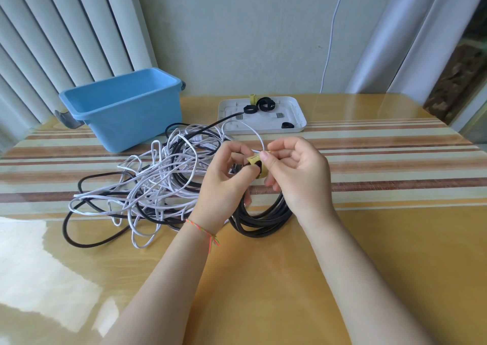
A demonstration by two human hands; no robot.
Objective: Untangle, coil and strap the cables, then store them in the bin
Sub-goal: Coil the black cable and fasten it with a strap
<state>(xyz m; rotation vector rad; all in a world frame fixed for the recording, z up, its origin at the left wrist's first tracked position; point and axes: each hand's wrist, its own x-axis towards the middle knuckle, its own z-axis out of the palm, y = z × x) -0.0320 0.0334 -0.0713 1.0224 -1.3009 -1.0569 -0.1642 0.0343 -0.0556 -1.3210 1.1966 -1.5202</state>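
A yellow fabric strap (257,163) is pinched by left hand (224,184) and right hand (295,173) atop the coiled black rubber cable (263,219), mid-table. The blue plastic bin (123,107) stands at the far-left corner.

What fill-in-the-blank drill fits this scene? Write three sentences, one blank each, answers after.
1. Both hands wrap a ____ strap around the coiled black cable.
2. The bin is ____ in colour.
3. Spare black straps lie on the ____ tray.

Answers: yellow; blue; white
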